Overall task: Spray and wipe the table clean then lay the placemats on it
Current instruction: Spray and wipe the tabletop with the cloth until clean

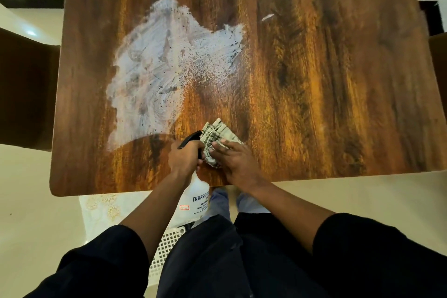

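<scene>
A white smear (154, 65) of residue, flecked with spray droplets, covers the wooden table (326, 75) from centre toward 10 o'clock; wiping appears only begun. At 6 o'clock, the left hand (185, 157) grips a spray bottle (196, 195) by its trigger while the right hand (235, 158) presses flat fingers on a folded cloth (216, 133). What may be a patterned placemat (104, 208) waits below the table's near edge, unlaid. Dark chairs (24, 84) flank the table on pale flooring.

Cloth (216, 138) on table (338, 80)
</scene>
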Demonstrator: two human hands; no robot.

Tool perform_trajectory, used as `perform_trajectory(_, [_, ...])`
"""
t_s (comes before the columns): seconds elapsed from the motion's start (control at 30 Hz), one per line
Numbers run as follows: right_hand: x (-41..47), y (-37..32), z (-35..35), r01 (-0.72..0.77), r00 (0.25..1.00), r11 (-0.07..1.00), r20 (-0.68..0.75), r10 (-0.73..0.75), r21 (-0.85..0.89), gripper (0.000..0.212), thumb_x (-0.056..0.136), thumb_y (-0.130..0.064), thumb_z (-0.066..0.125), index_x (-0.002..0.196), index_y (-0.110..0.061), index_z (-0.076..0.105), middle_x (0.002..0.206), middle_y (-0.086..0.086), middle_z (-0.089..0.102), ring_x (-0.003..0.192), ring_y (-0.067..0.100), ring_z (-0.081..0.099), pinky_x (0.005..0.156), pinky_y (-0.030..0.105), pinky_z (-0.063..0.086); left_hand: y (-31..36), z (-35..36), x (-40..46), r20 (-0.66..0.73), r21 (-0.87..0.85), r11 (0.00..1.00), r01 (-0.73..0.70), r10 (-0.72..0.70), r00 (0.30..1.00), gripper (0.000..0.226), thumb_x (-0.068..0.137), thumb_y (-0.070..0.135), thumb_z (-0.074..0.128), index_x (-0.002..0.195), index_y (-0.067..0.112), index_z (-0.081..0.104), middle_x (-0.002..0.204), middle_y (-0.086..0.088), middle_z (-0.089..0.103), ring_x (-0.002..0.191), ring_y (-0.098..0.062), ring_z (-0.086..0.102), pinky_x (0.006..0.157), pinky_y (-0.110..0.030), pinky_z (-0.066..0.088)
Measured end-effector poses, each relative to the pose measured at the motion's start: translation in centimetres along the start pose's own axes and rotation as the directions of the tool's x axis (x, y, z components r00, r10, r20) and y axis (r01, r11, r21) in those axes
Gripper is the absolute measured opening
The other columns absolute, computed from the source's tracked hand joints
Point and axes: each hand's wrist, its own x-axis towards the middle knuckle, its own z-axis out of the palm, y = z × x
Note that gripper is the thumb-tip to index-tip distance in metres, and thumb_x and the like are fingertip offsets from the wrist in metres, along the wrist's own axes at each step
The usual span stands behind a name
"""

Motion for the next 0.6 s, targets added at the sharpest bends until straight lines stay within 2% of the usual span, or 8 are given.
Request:
perform_trajectory(0.1, [0.1, 1.7, -1.3, -0.086, 0.995, 0.996, -0.039, 0.086, 0.015, 0.043, 0.086, -0.009, 0.071, 0.126, -0.024, 0.071, 0.137, -0.002, 0.065, 0.128, 0.028, 0.059, 0.101, 0.047, 0.048, -0.1, 0.5, -0.5, 0.044, -0.015, 1.0, -0.018, 0.018, 0.999, 0.023, 0.088, 0.01, 0.066, 0.106, 0.009, 0.08, 0.064, -0.014, 0.065, 0.046, -0.017, 0.045, 0.043, -0.027, 0.039])
perform_trajectory(0.2, [0.3, 4.7, -3.1, -0.27, 0.95, 0.962, -0.151, 0.272, 0.038, 0.048, 0.085, -0.006, 0.07, 0.13, -0.022, 0.068, 0.136, -0.002, 0.064, 0.13, 0.025, 0.058, 0.115, 0.042, 0.041, 0.3, 1.0, -0.8, 0.089, -0.033, 0.999, -0.018, 0.021, 0.996, 0.032, 0.096, 0.009, 0.063, 0.126, 0.014, 0.072, 0.064, -0.01, 0.061, 0.045, -0.012, 0.043, 0.042, -0.025, 0.037])
perform_trajectory(0.23, [0.3, 5.9, -3.8, -0.339, 0.921, 0.94, -0.188, 0.342, 0.047, 0.049, 0.085, -0.007, 0.071, 0.131, -0.021, 0.067, 0.136, -0.002, 0.064, 0.13, 0.025, 0.058, 0.117, 0.041, 0.04, 0.5, 1.1, -0.8, 0.089, -0.037, 0.999, -0.015, 0.018, 0.996, 0.031, 0.096, 0.009, 0.062, 0.125, 0.015, 0.072, 0.062, -0.009, 0.061, 0.044, -0.011, 0.044, 0.042, -0.025, 0.037])
perform_trajectory(0.33, [0.9, 8.4, -5.4, -0.511, 0.815, 0.853, -0.255, 0.52, 0.105, 0.046, 0.088, -0.01, 0.072, 0.133, -0.019, 0.066, 0.138, -0.002, 0.063, 0.133, 0.025, 0.053, 0.117, 0.041, 0.039, 1.0, 0.9, -0.4, 0.064, -0.048, 0.999, -0.014, 0.017, 0.998, 0.033, 0.093, 0.01, 0.064, 0.122, 0.001, 0.075, 0.06, -0.008, 0.064, 0.043, -0.011, 0.045, 0.042, -0.026, 0.038])
perform_trajectory(0.43, [1.9, 7.6, -5.1, -0.59, 0.739, 0.79, -0.283, 0.612, 0.167, 0.044, 0.091, -0.01, 0.069, 0.134, -0.015, 0.065, 0.14, 0.001, 0.062, 0.137, 0.026, 0.049, 0.117, 0.041, 0.038, 1.6, 0.4, 0.1, 0.065, -0.041, 0.999, -0.025, 0.028, 0.997, 0.032, 0.092, 0.013, 0.065, 0.12, 0.003, 0.076, 0.064, -0.009, 0.067, 0.045, -0.012, 0.048, 0.042, -0.026, 0.04])
perform_trajectory(0.5, [2.2, 5.1, -4.4, -0.594, 0.739, 0.788, -0.277, 0.614, 0.162, 0.044, 0.092, -0.011, 0.069, 0.136, -0.014, 0.064, 0.139, 0.003, 0.063, 0.136, 0.029, 0.049, 0.114, 0.047, 0.04, 2.2, -0.1, 0.4, 0.056, -0.044, 0.999, -0.032, 0.034, 0.998, 0.023, 0.089, 0.014, 0.065, 0.104, 0.005, 0.079, 0.065, -0.01, 0.068, 0.049, -0.015, 0.049, 0.045, -0.027, 0.041])
perform_trajectory(0.53, [2.1, 3.7, -3.9, -0.578, 0.76, 0.805, -0.269, 0.591, 0.134, 0.044, 0.092, -0.011, 0.069, 0.135, -0.015, 0.063, 0.138, 0.003, 0.064, 0.134, 0.03, 0.05, 0.112, 0.048, 0.041, 2.6, -0.4, 0.5, 0.05, -0.048, 0.998, -0.037, 0.039, 0.998, 0.017, 0.087, 0.013, 0.065, 0.094, 0.006, 0.079, 0.064, -0.01, 0.068, 0.05, -0.017, 0.05, 0.046, -0.027, 0.041])
perform_trajectory(0.6, [2.0, 0.8, -2.7, -0.481, 0.832, 0.872, -0.266, 0.487, 0.092, 0.042, 0.091, -0.009, 0.069, 0.132, -0.017, 0.066, 0.134, 0.003, 0.066, 0.129, 0.031, 0.055, 0.108, 0.05, 0.045, 3.2, -0.9, 0.7, 0.042, -0.055, 0.997, -0.058, 0.061, 0.997, 0.013, 0.088, 0.011, 0.065, 0.09, 0.014, 0.078, 0.062, -0.01, 0.067, 0.048, -0.016, 0.049, 0.047, -0.027, 0.042])
